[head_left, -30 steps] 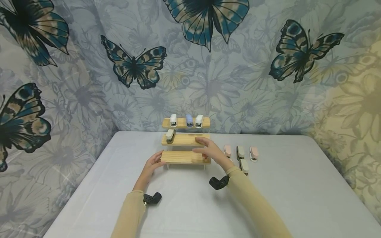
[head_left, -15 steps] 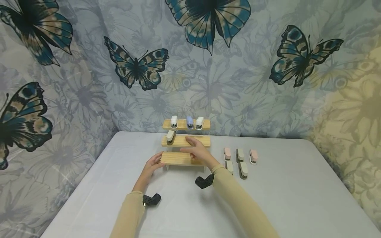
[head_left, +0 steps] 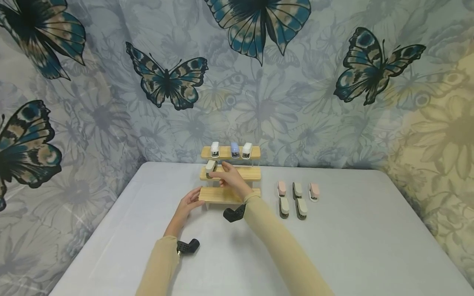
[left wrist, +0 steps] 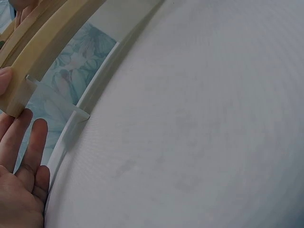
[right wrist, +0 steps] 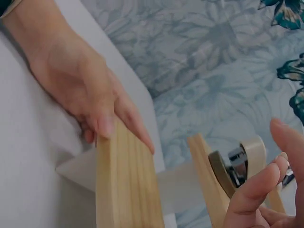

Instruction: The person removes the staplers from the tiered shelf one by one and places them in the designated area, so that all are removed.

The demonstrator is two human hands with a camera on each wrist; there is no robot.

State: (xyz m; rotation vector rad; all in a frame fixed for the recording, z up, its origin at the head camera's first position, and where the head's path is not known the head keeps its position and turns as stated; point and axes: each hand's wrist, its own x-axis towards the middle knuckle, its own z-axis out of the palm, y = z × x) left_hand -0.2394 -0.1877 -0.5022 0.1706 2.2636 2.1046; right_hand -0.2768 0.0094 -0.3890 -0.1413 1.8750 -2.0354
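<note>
Fingers of our left hand (head_left: pixel 189 204) pinch the left end of the lowest shelf (head_left: pixel 219 195), then we see a pale stapler (head_left: pixel 211 166) on the middle shelf (head_left: pixel 252 174), our right hand (head_left: pixel 231 179) near it, thumb and forefinger apart, contact unclear.

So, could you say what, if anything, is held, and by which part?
The left hand grips the bottom shelf by its left end; whether the right hand holds a stapler is unclear.

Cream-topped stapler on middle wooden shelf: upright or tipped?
Upright: cream-topped stapler has its dark base down on the middle wooden shelf.
</note>
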